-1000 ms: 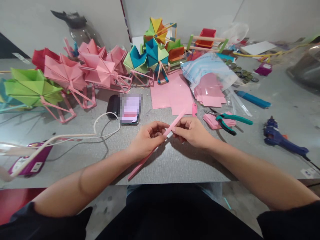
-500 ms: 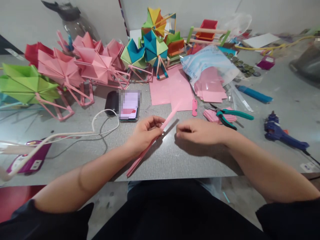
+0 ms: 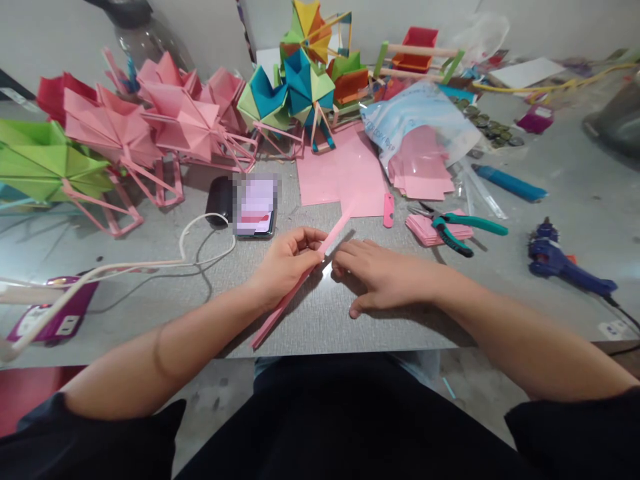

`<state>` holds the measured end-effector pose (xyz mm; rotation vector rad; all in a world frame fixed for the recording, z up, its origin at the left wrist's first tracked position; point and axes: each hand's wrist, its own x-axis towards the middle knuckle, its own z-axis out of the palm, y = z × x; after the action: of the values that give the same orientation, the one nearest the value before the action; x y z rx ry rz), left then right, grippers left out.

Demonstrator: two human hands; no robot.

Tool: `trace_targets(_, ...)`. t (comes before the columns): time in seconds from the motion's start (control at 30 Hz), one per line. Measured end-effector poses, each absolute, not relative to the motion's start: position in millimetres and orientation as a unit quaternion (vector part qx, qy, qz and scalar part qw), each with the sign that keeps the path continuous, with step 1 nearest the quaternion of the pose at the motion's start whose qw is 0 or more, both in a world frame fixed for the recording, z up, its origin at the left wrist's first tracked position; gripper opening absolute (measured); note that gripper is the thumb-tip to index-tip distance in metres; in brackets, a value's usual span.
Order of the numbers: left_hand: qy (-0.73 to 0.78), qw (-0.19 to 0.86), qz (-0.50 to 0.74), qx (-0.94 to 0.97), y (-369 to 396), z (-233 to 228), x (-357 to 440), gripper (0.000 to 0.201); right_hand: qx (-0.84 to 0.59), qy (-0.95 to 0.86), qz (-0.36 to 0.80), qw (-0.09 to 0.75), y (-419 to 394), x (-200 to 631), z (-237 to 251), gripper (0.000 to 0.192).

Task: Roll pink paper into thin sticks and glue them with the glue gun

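Bench (image 3: 560, 220): grey, unchanged. Right hand (image 3: 380, 277): has let go since a second ago; now flat, fingers spread, palm down beside the strip. Left hand (image 3: 287, 261): still pinching the strip. Pink paper strip (image 3: 300, 280): slanted, lower end over bench edge.

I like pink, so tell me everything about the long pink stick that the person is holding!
The stick is long, thin and plain pink, and looks like tightly rolled or folded paper. It slants from the near table edge up toward the pink sheets. The left hand pinches it around its middle. The right hand lies flat beside it, fingertips close to it; whether they touch cannot be told.
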<state>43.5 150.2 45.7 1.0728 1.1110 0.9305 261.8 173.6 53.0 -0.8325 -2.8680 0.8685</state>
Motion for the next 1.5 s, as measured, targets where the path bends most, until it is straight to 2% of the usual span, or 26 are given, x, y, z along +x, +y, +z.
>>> trace_targets(0.27,0.486,0.613,0.408,0.471,152,42,42,0.024,-0.231,-0.940,0.250,0.024,170,255,53,0.041)
trace_targets(0.43,0.488,0.611,0.412,0.467,152,42,41,0.024,-0.254,-0.918,0.302,0.048,177,259,55,0.030)
trace_targets(0.7,0.488,0.615,0.410,0.464,151,45,42,0.025,-0.277,-0.915,0.293,0.011,178,271,52,0.067)
trace_targets(1.0,0.469,0.630,0.417,0.457,153,41,42,0.024,-0.255,-0.934,0.246,0.040,171,249,39,0.057)
trace_targets(1.13,0.465,0.635,0.421,0.450,155,40,42,0.025,-0.290,-0.925,0.240,0.058,175,253,39,0.047)
trace_targets(1.2,0.468,0.633,0.422,0.449,155,40,42,0.025,-0.303,-0.914,0.261,0.065,178,260,42,0.055)
trace_targets(1.33,0.474,0.631,0.422,0.446,155,40,41,0.025,-0.297,-0.912,0.280,0.049,184,272,44,0.087)
trace_targets(1.5,0.472,0.632,0.425,0.444,156,39,41,0.024,-0.285,-0.920,0.267,0.042,183,266,36,0.087)
